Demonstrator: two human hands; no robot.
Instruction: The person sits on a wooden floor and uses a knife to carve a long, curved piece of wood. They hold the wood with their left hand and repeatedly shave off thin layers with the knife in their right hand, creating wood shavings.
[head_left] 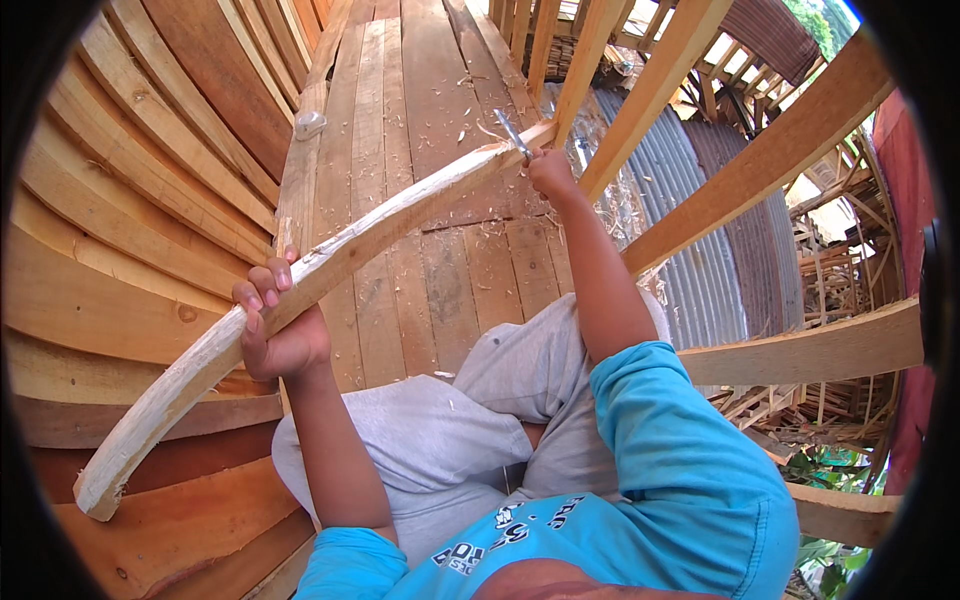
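Note:
A long, slightly bent wooden pole [405,225] slants across in front of me, from low on the left to the upper middle. Its upper face is pale and freshly cut. My left hand [285,325] is wrapped round it at the lower left part, fingers over the top. Near the far end, my right hand [550,172] is closed on what looks like a knife [513,133]. The handle is hidden in the fist, and the metal blade lies across the pole. A thin curled shaving [490,133] stands up beside the blade.
Wood shavings lie scattered over the plank floor [375,160]. Upright boards [130,210] form a wall close on my left. Wooden slats [690,215] line the right side, with corrugated metal sheets [690,270] beyond. A small clear object [309,124] rests by the wall.

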